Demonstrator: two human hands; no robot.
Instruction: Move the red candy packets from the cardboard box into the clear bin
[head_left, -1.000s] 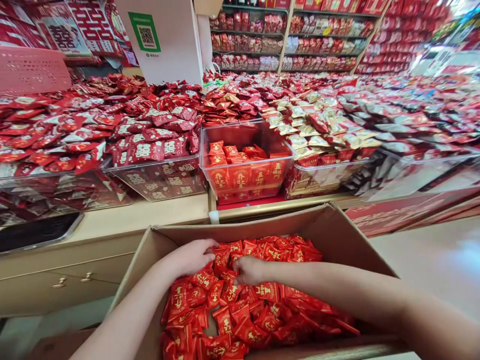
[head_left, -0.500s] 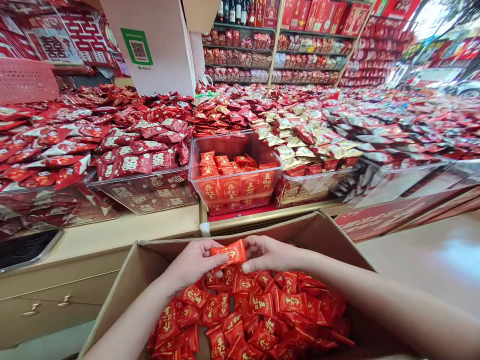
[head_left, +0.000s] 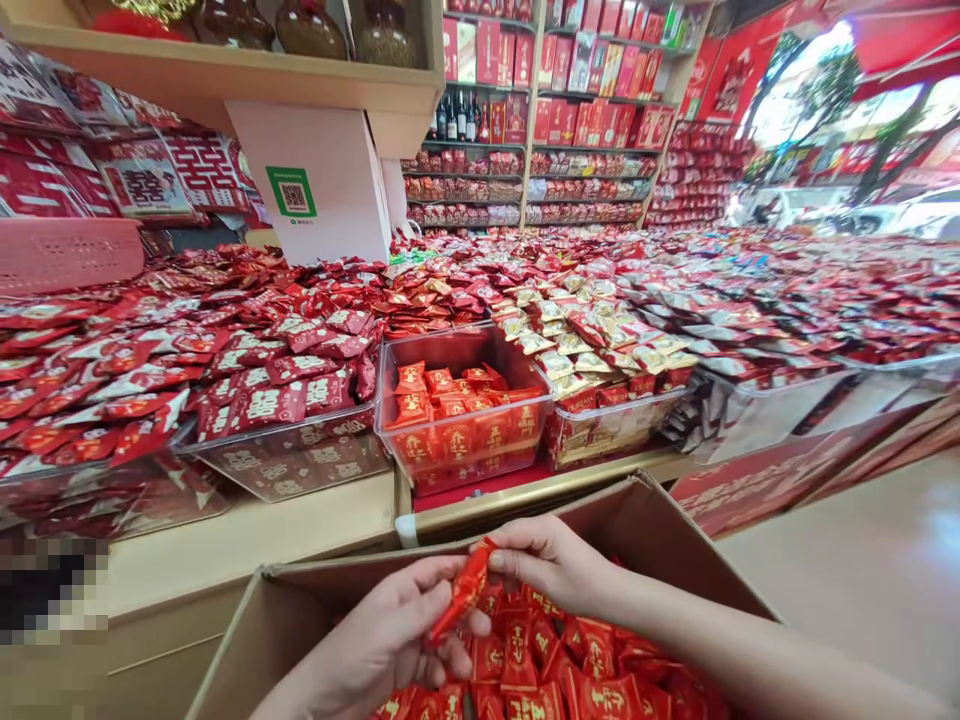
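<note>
Both my hands hold one red candy packet (head_left: pixel 465 590) with gold characters, raised over an open cardboard box (head_left: pixel 300 620). My left hand (head_left: pixel 397 635) pinches its lower end and my right hand (head_left: pixel 551 565) pinches its upper end, so the packet stands tilted. Under my hands the box is filled with several more red candy packets (head_left: pixel 555 670). Straight ahead on the counter stands a clear plastic bin (head_left: pixel 461 410), partly filled with the same red packets.
Clear bins heaped with red and gold wrapped sweets (head_left: pixel 600 350) cover the long counter (head_left: pixel 285 530). A white sign with a green QR code (head_left: pixel 315 190) stands behind them. Shelves of red boxes (head_left: pixel 570 110) line the back. Bare floor (head_left: pixel 862 570) lies to the right.
My hands gathered one packet from the pile in the box and lifted it. It now stands tilted between both hands, and the view has tipped upward toward the shelves.
</note>
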